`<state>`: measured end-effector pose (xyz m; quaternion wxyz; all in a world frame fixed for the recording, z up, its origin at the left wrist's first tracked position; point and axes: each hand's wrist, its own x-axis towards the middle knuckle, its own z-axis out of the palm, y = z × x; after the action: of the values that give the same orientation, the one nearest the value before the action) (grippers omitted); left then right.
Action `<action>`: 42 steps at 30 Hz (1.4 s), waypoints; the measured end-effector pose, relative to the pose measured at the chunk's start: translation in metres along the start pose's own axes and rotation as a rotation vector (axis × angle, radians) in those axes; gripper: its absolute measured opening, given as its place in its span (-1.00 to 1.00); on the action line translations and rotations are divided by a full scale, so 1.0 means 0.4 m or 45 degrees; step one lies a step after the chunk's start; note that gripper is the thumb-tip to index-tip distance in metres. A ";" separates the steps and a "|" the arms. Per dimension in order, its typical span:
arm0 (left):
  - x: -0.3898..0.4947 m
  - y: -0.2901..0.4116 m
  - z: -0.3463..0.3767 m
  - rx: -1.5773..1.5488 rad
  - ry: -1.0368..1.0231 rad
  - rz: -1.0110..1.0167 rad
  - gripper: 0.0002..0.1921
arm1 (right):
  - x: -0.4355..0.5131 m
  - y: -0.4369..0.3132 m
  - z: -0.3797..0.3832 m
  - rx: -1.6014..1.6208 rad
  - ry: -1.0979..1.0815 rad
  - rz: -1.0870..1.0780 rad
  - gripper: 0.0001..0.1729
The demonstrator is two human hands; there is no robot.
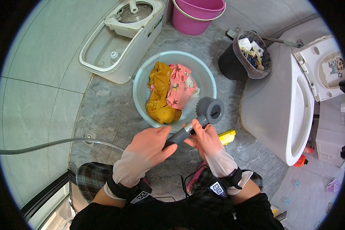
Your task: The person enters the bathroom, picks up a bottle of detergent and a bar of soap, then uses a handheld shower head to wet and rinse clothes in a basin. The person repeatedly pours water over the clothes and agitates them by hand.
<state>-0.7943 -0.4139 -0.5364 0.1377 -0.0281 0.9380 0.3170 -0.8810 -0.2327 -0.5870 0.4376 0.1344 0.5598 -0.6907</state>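
My left hand (151, 146), in a rubber glove that is orange at the fingers and pale at the cuff, grips the lower handle of a grey shower head (210, 110). Gloved the same way, my right hand (204, 137) holds the handle just below the head, by its silvery section. The shower head is over the near right rim of a light blue basin (138, 100). Inside the basin lie a mustard-yellow cloth (161, 100) and a pink patterned garment (179, 86), side by side, with some whitish cloth at the right. No water spray can be made out.
A metal hose (60, 141) comes in from the left past a floor drain. A small washing machine (126, 57) stands behind left, pink buckets (195, 23) at the back, a lined waste bin (233, 64) and a toilet (270, 106) at right. A yellow packet (227, 137) lies beside my right hand.
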 end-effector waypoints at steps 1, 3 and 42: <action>0.001 0.001 -0.001 0.001 -0.014 0.000 -0.52 | 0.000 0.000 0.000 -0.011 0.015 0.014 -0.52; 0.003 0.003 -0.004 -0.006 -0.033 0.003 -0.51 | 0.001 -0.001 0.000 -0.018 0.024 0.027 -0.53; 0.145 -0.217 0.171 0.151 -0.239 -0.485 -0.50 | 0.077 0.005 -0.049 0.025 0.034 0.019 -0.58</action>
<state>-0.8216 -0.4398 -0.6556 0.2834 -0.1670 0.9157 0.2308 -0.9036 -0.2292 -0.6158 0.4340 0.1520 0.5578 -0.6909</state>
